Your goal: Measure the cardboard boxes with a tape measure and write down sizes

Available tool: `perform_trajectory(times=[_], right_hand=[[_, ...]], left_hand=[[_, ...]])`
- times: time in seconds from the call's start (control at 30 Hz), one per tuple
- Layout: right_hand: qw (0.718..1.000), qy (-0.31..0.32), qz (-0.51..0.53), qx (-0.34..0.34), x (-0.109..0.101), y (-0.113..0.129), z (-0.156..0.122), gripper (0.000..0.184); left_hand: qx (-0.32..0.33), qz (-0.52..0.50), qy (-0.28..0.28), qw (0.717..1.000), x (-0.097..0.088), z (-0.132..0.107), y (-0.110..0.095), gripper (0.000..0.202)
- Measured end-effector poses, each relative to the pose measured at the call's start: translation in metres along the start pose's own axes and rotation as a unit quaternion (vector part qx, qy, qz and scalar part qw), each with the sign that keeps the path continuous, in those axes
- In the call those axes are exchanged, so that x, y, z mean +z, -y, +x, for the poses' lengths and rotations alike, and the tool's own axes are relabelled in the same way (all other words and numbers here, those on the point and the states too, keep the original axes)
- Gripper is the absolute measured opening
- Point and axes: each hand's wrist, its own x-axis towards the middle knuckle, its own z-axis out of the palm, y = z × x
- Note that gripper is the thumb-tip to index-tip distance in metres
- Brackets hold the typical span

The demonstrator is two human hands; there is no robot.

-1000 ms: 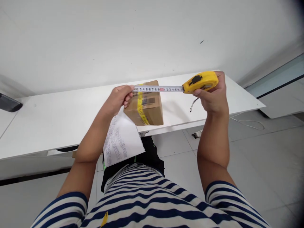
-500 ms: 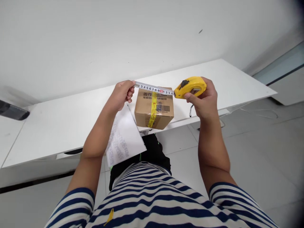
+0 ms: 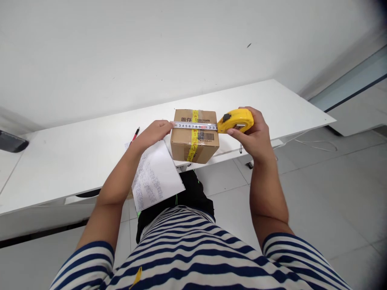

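A small brown cardboard box (image 3: pixel 195 145) with yellow tape stands near the front edge of the white table (image 3: pixel 75 157). My right hand (image 3: pixel 254 135) grips a yellow tape measure (image 3: pixel 236 121) at the box's right side. Its blade (image 3: pixel 195 126) lies stretched across the top of the box. My left hand (image 3: pixel 154 133) pinches the blade's end at the box's left edge.
A printed sheet of paper (image 3: pixel 154 177) hangs over the table's front edge beside the box. A red pen (image 3: pixel 135 134) lies behind my left wrist. A dark object (image 3: pixel 12 141) sits at the far left. A cable (image 3: pixel 314 145) trails on the tiled floor to the right.
Both hands have come down and drawn closer together, so the blade now lies on the box top and shows less length than before.
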Motion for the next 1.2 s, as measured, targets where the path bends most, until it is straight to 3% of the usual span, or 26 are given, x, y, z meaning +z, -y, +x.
perform_trajectory(times=[0.17, 0.3, 0.4, 0.57, 0.67, 0.77, 0.87, 0.93, 1.03, 1.1, 1.2], right_hand=[[1.0, -0.006, -0.007, 0.005, 0.004, -0.002, 0.0, 0.074], [1.0, -0.002, 0.012, 0.009, 0.002, -0.01, 0.018, 0.079], [0.999, 0.02, 0.022, 0.011, 0.002, -0.02, 0.043, 0.08], [0.999, 0.033, 0.016, -0.005, 0.01, -0.027, 0.068, 0.072], [0.999, 0.016, -0.013, -0.028, 0.016, -0.017, 0.062, 0.064], [0.996, -0.012, -0.046, -0.072, 0.024, 0.004, 0.035, 0.057], [0.978, -0.053, -0.095, -0.18, 0.048, 0.024, -0.009, 0.057], [0.957, -0.072, -0.121, -0.252, 0.075, 0.03, -0.039, 0.063], [0.93, -0.088, -0.2, -0.296, 0.125, 0.025, -0.069, 0.074], [0.926, -0.111, -0.254, -0.258, 0.153, 0.019, -0.073, 0.074], [0.931, -0.139, -0.278, -0.192, 0.176, 0.017, -0.067, 0.068]], left_hand=[[-0.021, -0.02, 0.025, 0.999, 0.008, 0.006, -0.001, 0.049], [-0.034, 0.0, -0.027, 0.999, 0.015, 0.011, -0.005, 0.041], [-0.035, 0.069, -0.084, 0.993, 0.018, 0.018, -0.016, 0.042], [0.004, 0.144, -0.123, 0.982, 0.004, 0.029, -0.022, 0.036], [0.017, 0.1, -0.124, 0.987, -0.009, 0.031, -0.015, 0.036], [0.029, 0.035, -0.135, 0.99, -0.018, 0.035, -0.016, 0.035], [0.052, -0.016, -0.126, 0.99, -0.022, 0.044, -0.035, 0.031], [0.057, -0.027, -0.079, 0.995, -0.022, 0.056, -0.058, 0.028], [0.047, 0.007, 0.01, 0.999, -0.018, 0.082, -0.09, 0.024], [0.042, 0.062, 0.03, 0.997, -0.012, 0.103, -0.101, 0.024], [0.031, 0.194, -0.024, 0.98, -0.003, 0.131, -0.097, 0.026]])
